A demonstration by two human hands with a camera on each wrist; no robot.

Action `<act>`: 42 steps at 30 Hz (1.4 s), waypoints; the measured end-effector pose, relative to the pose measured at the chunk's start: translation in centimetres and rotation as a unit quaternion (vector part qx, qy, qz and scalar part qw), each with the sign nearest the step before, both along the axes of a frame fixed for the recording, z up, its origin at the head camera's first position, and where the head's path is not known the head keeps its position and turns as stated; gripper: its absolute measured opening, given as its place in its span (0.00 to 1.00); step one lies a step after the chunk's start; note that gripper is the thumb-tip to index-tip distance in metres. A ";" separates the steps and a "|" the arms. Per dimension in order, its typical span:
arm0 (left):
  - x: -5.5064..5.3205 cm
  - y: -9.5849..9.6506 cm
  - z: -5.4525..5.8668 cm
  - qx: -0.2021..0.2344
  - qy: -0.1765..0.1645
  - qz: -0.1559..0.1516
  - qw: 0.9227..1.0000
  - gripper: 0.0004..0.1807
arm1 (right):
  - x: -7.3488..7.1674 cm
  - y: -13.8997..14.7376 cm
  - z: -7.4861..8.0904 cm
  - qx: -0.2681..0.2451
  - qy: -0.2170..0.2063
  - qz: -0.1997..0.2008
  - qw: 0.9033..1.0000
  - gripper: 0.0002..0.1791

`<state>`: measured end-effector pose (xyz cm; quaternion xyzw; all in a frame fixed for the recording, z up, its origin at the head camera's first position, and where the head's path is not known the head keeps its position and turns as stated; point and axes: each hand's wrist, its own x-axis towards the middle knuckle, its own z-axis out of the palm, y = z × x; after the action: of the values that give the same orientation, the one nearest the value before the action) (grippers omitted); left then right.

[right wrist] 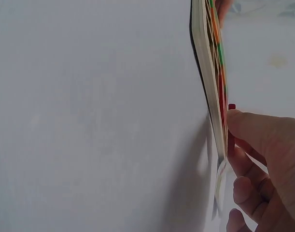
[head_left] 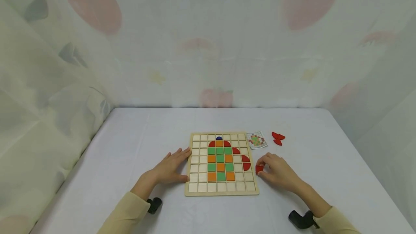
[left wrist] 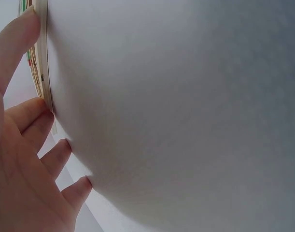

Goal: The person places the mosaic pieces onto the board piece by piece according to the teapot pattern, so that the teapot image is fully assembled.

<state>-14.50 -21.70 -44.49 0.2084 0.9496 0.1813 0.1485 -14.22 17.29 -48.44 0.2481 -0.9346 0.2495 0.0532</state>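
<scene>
A wooden grid board [head_left: 222, 194] lies on the table, holding green and orange square tiles [head_left: 220, 158], red rounded pieces [head_left: 246, 162] and a blue piece [head_left: 219, 138] at the top. My left hand [head_left: 170, 169] is spread along the board's left side; its thumb and index finger touch the edge [left wrist: 43, 63] in the left wrist view. At the right side, my right hand [head_left: 279, 172] pinches a small red piece [head_left: 259, 169] between thumb and fingers, just beside the board. Fingers partly cover that piece [right wrist: 231, 107], so its full shape is hidden.
A small printed pattern card [head_left: 257, 140] lies by the board's upper right corner. Several loose red rounded pieces [head_left: 277, 141] are to its right. White cloth covers the table [head_left: 156, 129], with patterned curtains [head_left: 201, 60] behind and at both sides.
</scene>
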 end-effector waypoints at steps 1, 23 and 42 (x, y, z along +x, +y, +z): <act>0.0 0.0 0.0 0.000 0.000 0.000 1.000 0.49 | 0.1 -0.3 0.0 0.003 0.000 0.004 1.000 0.13; -0.1 0.1 0.0 -0.001 0.000 0.001 1.000 0.49 | 0.9 -5.4 0.1 0.022 0.011 0.050 0.998 0.10; -0.2 -0.1 -0.1 0.002 0.010 -0.015 1.000 0.48 | 0.8 -5.9 0.5 0.041 0.017 0.065 0.997 0.10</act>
<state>-14.68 -21.78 -44.59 0.2245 0.9475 0.1786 0.1413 -13.45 11.43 -47.95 0.3140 -0.9251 0.2094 0.0421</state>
